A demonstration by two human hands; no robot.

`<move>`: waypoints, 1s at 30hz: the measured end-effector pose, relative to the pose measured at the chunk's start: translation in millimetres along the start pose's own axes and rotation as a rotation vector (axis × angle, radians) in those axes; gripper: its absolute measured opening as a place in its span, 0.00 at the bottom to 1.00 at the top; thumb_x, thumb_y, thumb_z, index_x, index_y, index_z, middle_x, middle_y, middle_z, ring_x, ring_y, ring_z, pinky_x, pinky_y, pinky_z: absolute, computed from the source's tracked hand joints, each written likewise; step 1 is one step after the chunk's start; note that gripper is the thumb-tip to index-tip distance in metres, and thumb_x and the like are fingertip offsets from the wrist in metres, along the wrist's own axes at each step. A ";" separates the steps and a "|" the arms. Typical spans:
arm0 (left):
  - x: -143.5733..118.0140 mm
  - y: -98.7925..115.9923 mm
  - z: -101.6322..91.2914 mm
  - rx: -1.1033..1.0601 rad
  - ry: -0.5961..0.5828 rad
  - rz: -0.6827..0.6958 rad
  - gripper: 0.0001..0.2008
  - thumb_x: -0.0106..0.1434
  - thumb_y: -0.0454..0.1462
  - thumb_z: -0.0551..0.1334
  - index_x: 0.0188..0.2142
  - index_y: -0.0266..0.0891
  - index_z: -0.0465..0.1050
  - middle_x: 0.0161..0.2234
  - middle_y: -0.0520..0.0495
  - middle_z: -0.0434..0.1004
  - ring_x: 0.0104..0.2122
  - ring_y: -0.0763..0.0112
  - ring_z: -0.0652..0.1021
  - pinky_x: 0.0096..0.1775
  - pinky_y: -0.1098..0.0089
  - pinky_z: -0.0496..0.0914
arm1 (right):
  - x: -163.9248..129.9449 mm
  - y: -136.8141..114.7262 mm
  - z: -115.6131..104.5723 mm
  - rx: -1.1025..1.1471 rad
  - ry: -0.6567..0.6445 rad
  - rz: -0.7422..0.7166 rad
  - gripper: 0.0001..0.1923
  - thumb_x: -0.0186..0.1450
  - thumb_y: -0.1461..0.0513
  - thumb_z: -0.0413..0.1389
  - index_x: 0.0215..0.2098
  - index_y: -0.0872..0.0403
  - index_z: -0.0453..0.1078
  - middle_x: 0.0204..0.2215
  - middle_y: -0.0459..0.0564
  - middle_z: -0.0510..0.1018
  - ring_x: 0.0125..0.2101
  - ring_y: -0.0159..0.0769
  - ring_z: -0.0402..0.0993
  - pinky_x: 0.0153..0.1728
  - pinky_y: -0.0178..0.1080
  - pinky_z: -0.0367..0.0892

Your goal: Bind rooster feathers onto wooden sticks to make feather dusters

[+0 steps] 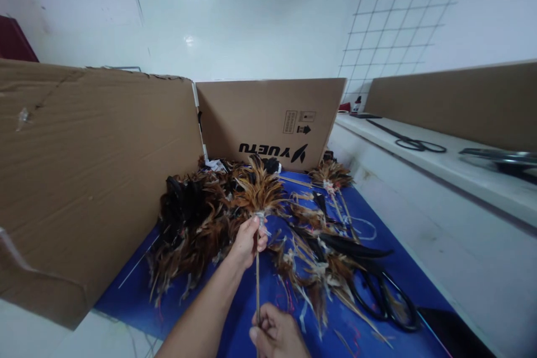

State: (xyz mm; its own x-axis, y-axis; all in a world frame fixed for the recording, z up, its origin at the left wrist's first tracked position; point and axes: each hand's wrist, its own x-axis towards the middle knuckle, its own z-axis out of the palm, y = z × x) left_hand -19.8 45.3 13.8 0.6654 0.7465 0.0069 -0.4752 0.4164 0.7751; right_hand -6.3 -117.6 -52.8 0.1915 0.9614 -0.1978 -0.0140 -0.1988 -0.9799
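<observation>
My left hand (pixel 247 243) grips a thin wooden stick (pixel 257 285) just below a tuft of brown feathers (pixel 260 193) bound to its top with pale thread. My right hand (pixel 277 335), at the bottom edge of the view, pinches the lower end of the same stick. The stick stands nearly upright over a blue mat (pixel 260 296). A heap of brown and black feathers (pixel 197 224) lies on the mat just left of my left hand.
Black scissors (pixel 384 293) lie on the mat to the right among loose feathers. A second feathered stick (pixel 333 182) rests near the printed cardboard box (pixel 271 120). A large cardboard sheet (pixel 84 173) walls the left. More scissors (pixel 419 144) lie on the white ledge at right.
</observation>
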 end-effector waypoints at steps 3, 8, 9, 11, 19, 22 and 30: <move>-0.5 -0.8 -1.5 -0.021 -0.028 -0.015 0.19 0.55 0.48 0.64 0.34 0.34 0.65 0.18 0.58 0.58 0.14 0.85 0.60 0.14 0.81 0.50 | 0.5 0.6 -0.4 -0.018 -0.005 -0.013 0.08 0.51 0.60 0.55 0.25 0.53 0.59 0.15 0.36 0.58 0.14 0.23 0.60 0.16 0.28 0.56; 0.7 -3.7 -3.5 -0.071 -0.045 -0.034 0.19 0.55 0.48 0.64 0.34 0.34 0.64 0.18 0.59 0.56 0.14 0.85 0.58 0.14 0.81 0.50 | 1.0 -0.2 0.3 -0.027 -0.002 -0.031 0.09 0.51 0.59 0.56 0.30 0.54 0.63 0.17 0.37 0.59 0.15 0.23 0.58 0.17 0.28 0.56; 0.5 -3.7 -3.1 -0.077 -0.046 -0.044 0.20 0.55 0.49 0.64 0.34 0.34 0.64 0.18 0.59 0.56 0.14 0.85 0.58 0.14 0.81 0.49 | 0.4 -0.6 0.5 -0.023 -0.007 -0.030 0.10 0.52 0.59 0.56 0.31 0.54 0.63 0.17 0.37 0.59 0.15 0.23 0.58 0.17 0.28 0.56; -1.0 -2.8 -1.4 -0.085 -0.052 -0.077 0.20 0.55 0.49 0.63 0.35 0.34 0.65 0.18 0.59 0.56 0.13 0.84 0.58 0.14 0.80 0.50 | -1.4 -1.9 0.5 -0.020 -0.012 -0.030 0.10 0.52 0.58 0.56 0.30 0.53 0.63 0.18 0.37 0.59 0.15 0.23 0.57 0.17 0.28 0.56; -7.8 2.7 7.2 -0.054 -0.055 -0.085 0.23 0.55 0.50 0.62 0.42 0.35 0.64 0.23 0.52 0.67 0.14 0.81 0.64 0.14 0.79 0.52 | -6.0 -5.9 -1.7 -0.084 0.064 0.019 0.12 0.53 0.55 0.57 0.29 0.52 0.62 0.19 0.37 0.55 0.16 0.24 0.58 0.14 0.27 0.53; -7.6 1.2 9.5 0.047 -0.011 -0.060 0.24 0.53 0.51 0.63 0.40 0.36 0.63 0.25 0.51 0.69 0.13 0.81 0.65 0.14 0.78 0.54 | -4.7 -3.9 0.5 -0.071 0.084 0.018 0.12 0.53 0.54 0.56 0.28 0.52 0.61 0.18 0.37 0.53 0.15 0.24 0.55 0.14 0.27 0.52; -5.4 -5.1 5.8 0.077 0.037 -0.080 0.24 0.49 0.52 0.64 0.34 0.36 0.62 0.20 0.57 0.61 0.12 0.85 0.59 0.13 0.81 0.45 | 0.0 -9.4 -5.7 -0.305 -0.007 0.047 0.15 0.53 0.50 0.56 0.26 0.51 0.60 0.16 0.37 0.56 0.15 0.26 0.57 0.15 0.30 0.54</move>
State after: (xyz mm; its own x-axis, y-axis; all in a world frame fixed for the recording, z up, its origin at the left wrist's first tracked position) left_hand -17.6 36.1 13.5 0.6770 0.7318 -0.0787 -0.3751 0.4350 0.8186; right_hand -0.5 -116.8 -43.4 0.1906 0.9510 -0.2435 0.2732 -0.2897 -0.9173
